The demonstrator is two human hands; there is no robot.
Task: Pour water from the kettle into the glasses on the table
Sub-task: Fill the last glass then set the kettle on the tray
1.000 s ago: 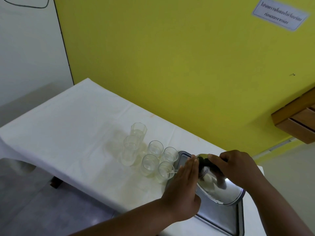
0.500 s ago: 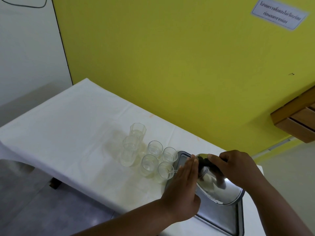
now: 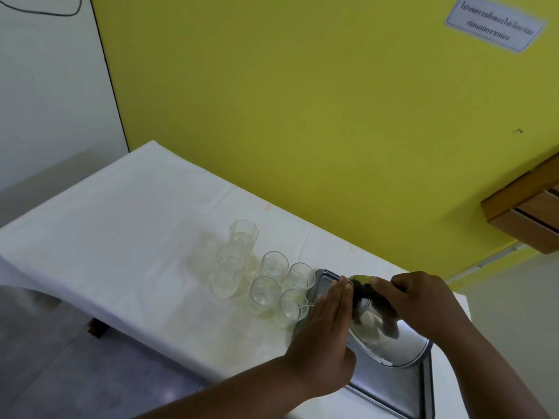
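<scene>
Steel kettle (image 3: 381,328) is kept on the tray (image 3: 390,385), just beside the glasses (image 3: 266,285); its handle is gripped by right-hand fingers (image 3: 384,284), while the left hand (image 3: 326,322), flat with fingers together, steadies its side for pouring.

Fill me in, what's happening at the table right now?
A person stands over a white-clothed table with a steel kettle on a metal tray. The right hand grips the kettle's dark handle, and the left hand lies flat against its side. Six clear glasses cluster just left of the tray. The kettle sits on the tray, and no water is pouring.
</scene>
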